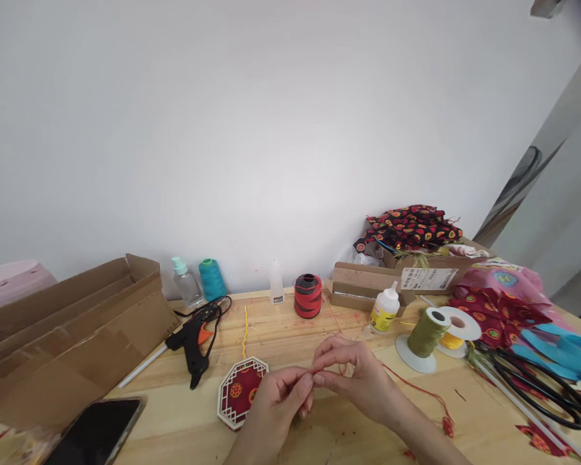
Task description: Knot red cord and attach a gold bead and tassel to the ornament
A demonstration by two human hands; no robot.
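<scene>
My left hand (283,403) and my right hand (351,374) meet over the table, both closed in a pinch, fingertips together. A bit of red thread (416,385) shows at the fingertips; it also runs out past my right wrist to a small red knotted bundle (448,426). Dark green strands, like the end of a tassel (296,422), stick out below my left hand; the rest is hidden by the fingers. Partly behind my left hand lies an octagonal ornament (229,410) with a pale lattice frame, red patterned cloth and a yellow cord (245,332) at its top.
At left are a cardboard box (91,336), phone (97,433) and black glue gun (193,345). Behind stand a teal thread cone (212,279), red thread spool (308,298) and glue bottle (384,311). At right are a green spool (428,332), black-handled scissors (537,387) and patterned cloth (411,229).
</scene>
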